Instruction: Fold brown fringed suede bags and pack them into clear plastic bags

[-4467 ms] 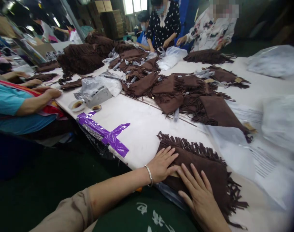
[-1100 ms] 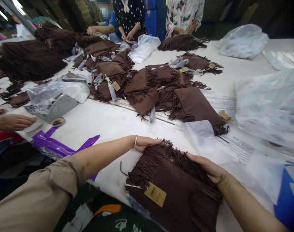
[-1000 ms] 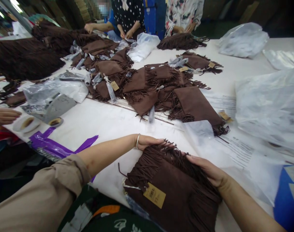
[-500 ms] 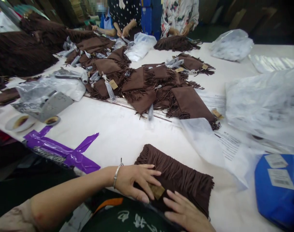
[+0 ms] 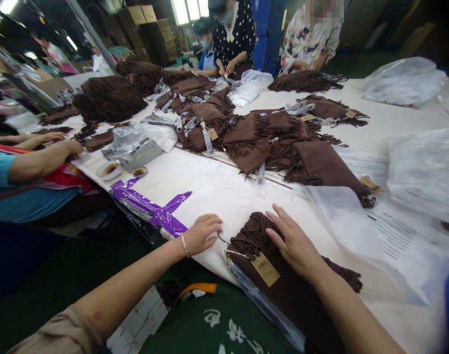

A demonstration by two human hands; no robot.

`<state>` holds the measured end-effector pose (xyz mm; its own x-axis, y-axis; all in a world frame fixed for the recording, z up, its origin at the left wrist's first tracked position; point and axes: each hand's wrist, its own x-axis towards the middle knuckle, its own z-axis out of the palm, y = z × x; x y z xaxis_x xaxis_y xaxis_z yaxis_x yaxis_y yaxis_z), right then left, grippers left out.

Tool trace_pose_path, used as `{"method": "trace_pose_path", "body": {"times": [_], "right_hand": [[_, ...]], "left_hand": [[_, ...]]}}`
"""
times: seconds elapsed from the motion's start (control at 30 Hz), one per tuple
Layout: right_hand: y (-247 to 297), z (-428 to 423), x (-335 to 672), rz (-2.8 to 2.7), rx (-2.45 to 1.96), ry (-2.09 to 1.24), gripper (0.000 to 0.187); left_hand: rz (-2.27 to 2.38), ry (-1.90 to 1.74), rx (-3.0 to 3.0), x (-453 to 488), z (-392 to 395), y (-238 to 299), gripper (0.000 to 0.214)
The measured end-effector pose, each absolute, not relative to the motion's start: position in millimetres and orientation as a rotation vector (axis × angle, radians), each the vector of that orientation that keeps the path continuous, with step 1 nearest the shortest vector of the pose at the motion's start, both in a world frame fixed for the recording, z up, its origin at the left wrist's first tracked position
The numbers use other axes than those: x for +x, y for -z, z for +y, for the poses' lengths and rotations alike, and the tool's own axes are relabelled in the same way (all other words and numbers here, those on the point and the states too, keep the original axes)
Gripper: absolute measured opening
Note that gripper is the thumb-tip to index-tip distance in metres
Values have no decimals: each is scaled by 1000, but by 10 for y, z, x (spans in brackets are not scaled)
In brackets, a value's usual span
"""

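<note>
A dark brown fringed bag (image 5: 301, 300) lies at the table's front edge. On it are a tan paper tag (image 5: 265, 269) and, along its near edge, a long plastic-wrapped piece (image 5: 263, 305). My left hand (image 5: 205, 233) is beside the bag's left corner, its fingers bent together at a thin brown fringe strand (image 5: 224, 239). My right hand (image 5: 292, 243) is spread over the gathered fringe (image 5: 252, 231), fingers apart, touching the bag.
Many brown fringed bags (image 5: 246, 132) lie piled across the table. Purple tape (image 5: 154, 211) and tape rolls (image 5: 109, 170) are at the left edge. Clear plastic bags (image 5: 427, 172) and a printed sheet (image 5: 394, 236) lie right. Co-workers stand opposite; another's arm (image 5: 36, 160) shows left.
My view has swung left and up. My left hand has left the bag's middle for its left corner. My right hand has moved up onto the fringe; the tag and wrapped piece now show.
</note>
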<state>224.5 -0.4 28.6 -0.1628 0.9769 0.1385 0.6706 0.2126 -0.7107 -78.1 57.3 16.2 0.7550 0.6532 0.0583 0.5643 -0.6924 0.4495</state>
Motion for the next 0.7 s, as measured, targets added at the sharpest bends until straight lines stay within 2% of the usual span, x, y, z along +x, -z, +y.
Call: {"method": "trace_pose_path", "body": {"times": [0.07, 0.17, 0.37, 0.53, 0.7], "right_hand": [[-278, -35, 2147, -1952, -1470, -721, 47], [-359, -298, 2212, -1865, -1448, -821, 45], [-541, -1250, 2777, -1101, -1778, -660, 39], [-205, -1961, 3035, -452, -1767, -729, 37], [130, -1996, 3084, -359, -1554, -816, 37]], "left_hand": [[956, -293, 2619, -821, 510, -121, 10], [942, -308, 2641, -826, 494, -202, 7], [778, -257, 2537, -436, 383, -640, 7], [313, -184, 2585, 177, 70, -720, 16], [169, -345, 2308, 478, 146, -784, 22]]}}
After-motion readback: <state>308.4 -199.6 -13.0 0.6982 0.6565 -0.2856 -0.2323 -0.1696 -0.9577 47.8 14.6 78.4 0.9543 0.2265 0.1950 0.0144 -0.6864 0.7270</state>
